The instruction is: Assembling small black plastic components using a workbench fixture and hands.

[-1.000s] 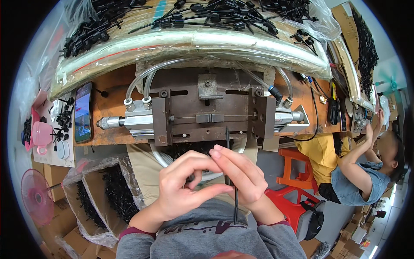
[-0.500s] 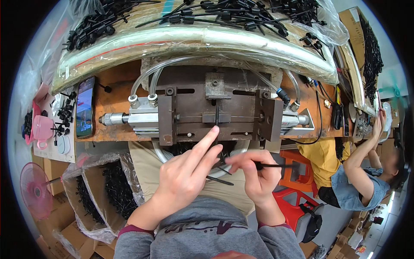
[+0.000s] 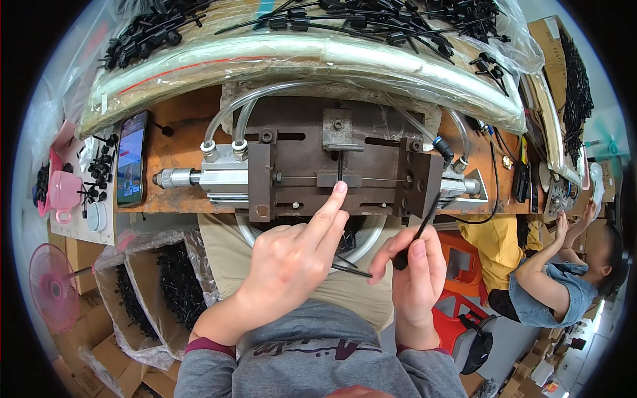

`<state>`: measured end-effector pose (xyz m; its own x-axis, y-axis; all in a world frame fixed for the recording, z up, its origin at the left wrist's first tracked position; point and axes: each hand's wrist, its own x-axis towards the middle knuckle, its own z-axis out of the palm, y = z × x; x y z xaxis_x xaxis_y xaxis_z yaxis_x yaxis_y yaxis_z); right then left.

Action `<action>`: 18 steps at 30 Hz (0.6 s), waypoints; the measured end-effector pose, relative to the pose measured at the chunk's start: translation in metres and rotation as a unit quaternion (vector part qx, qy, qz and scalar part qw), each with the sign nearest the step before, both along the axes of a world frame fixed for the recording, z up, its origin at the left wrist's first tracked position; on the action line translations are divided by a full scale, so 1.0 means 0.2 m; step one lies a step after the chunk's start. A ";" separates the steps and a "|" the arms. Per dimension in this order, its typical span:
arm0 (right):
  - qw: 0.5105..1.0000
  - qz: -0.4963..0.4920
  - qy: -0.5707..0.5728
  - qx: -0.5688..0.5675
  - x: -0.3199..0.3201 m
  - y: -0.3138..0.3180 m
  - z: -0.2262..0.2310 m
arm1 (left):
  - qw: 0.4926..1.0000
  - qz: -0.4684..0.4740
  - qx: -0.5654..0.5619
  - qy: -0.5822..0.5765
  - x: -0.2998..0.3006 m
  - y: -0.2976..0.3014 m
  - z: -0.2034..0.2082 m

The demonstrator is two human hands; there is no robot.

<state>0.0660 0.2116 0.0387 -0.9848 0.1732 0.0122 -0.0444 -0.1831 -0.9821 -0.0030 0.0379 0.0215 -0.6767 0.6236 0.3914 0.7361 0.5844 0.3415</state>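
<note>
My left hand stretches its index finger to a thin black rod, which stands in the slot of a small block on the metal fixture. Another black rod sticks out from under this hand's curled fingers; its grip is mostly hidden. To the right, in front of the fixture, my right hand pinches a black rod with a knob at its lower end. The rod's thin shaft points up and right.
Silver air cylinders with clear hoses flank the fixture. Black parts heap behind a plastic-wrapped edge. A phone lies left; a lined box of black parts stands below. A co-worker sits right.
My right hand has turned its rod from nearly level to steeply upward, moving slightly right. My left index finger has edged up along the rod in the fixture. The co-worker's hands have lowered.
</note>
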 end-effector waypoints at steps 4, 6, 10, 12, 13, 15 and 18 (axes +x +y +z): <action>0.997 -0.069 0.027 0.027 -0.02 -0.04 0.00 | 1.000 0.024 0.011 -0.015 0.01 0.01 0.01; 0.988 -0.098 0.062 0.105 -0.02 -0.03 -0.02 | 0.999 0.016 0.045 -0.025 0.00 0.00 0.04; 0.992 -0.045 0.054 0.103 0.00 0.01 -0.05 | 0.988 -0.050 0.144 0.025 0.07 -0.02 0.04; 1.000 0.015 0.008 0.026 0.00 -0.01 -0.06 | 0.987 -0.081 0.135 0.028 0.08 -0.03 0.05; 0.999 0.012 0.011 0.035 -0.02 -0.03 -0.06 | 0.986 -0.096 0.131 0.030 0.08 -0.03 0.06; 0.998 0.047 0.019 0.045 -0.04 -0.01 -0.09 | 0.985 -0.095 0.146 0.011 0.07 -0.05 0.05; 0.999 0.012 -0.002 0.046 -0.05 -0.03 -0.08 | 0.984 -0.060 0.169 -0.010 0.08 -0.06 0.02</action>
